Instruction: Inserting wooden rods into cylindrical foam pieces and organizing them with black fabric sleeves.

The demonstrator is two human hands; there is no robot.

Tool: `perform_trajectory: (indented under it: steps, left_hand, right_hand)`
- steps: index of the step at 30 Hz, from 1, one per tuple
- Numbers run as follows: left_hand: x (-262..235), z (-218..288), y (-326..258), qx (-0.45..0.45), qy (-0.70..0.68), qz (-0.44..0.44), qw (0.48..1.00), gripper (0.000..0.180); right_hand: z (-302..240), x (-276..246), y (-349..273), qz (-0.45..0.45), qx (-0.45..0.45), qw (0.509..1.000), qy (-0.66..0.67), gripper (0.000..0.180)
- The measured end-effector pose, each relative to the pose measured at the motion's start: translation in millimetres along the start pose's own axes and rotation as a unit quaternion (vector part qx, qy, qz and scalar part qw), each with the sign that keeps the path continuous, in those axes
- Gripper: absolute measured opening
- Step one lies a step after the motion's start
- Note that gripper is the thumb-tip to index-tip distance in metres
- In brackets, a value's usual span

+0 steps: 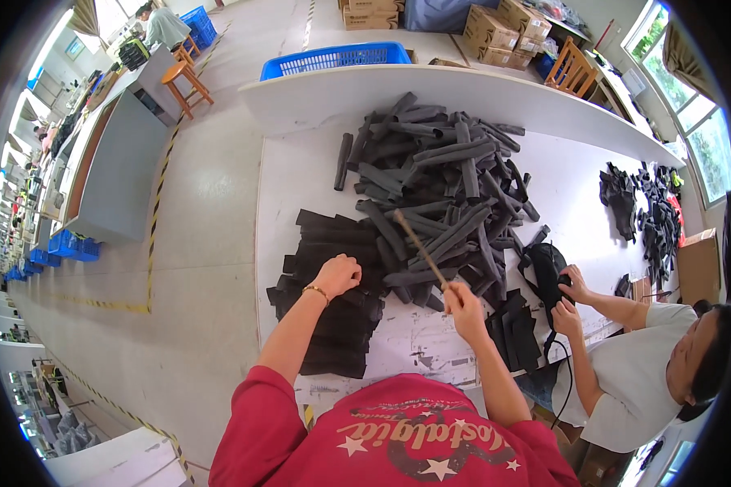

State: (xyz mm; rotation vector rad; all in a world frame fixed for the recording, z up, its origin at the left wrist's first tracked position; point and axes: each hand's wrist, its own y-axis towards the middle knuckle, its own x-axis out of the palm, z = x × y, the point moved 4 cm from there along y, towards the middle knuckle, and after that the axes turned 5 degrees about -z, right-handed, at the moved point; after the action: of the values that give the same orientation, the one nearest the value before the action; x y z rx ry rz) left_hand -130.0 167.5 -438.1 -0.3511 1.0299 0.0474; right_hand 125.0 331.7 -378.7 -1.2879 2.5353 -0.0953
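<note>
Left hand (pixel 339 274), half-curled over flat strips (pixel 329 333) left of centre, hides any hold; right hand (pixel 463 310) grips a stick (pixel 419 245). Upper-centre tubes (pixel 455 154) look finished, strips still waiting.

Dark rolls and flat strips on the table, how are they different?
The dark rolls are tube-shaped, while the flat strips look flattened. The rolls lie jumbled in a heap; the strips overlap more neatly. The rolls look greyer; the strips look blacker. Both lie on the white table.
</note>
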Motion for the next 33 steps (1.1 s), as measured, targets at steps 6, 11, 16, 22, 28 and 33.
perform_trajectory:
  steps: [6,11,16,22,28,33]
  left_hand:
    - [-21.8,4.8,-14.1,0.035,-0.045,0.110,0.992,0.006]
    - [-36.8,13.0,-25.9,0.060,-0.071,0.162,0.982,0.009]
    - [-45.6,22.6,-26.6,0.067,-0.066,0.201,0.975,0.006]
    - [-47.1,110.2,-21.6,0.152,-0.026,0.231,0.961,0.007]
    - [-54.9,100.9,-65.2,-0.048,-0.436,0.502,0.746,0.025]
    - [25.2,102.4,-39.1,-0.056,-0.912,0.340,0.224,0.022]
  right_hand:
    - [0.9,-16.9,-27.8,-0.120,0.059,0.988,-0.077,0.020]
    - [-11.0,-17.5,-30.5,-0.151,0.066,0.978,-0.126,0.022]
    - [-11.5,-11.0,-28.9,-0.153,0.045,0.977,-0.143,0.020]
    - [-12.8,39.5,-4.3,-0.158,0.013,0.983,-0.092,0.028]
    - [-13.4,72.0,-12.0,-0.207,0.069,0.972,0.086,0.029]
    - [-12.2,102.0,-28.8,-0.094,-0.052,0.993,-0.055,0.026]
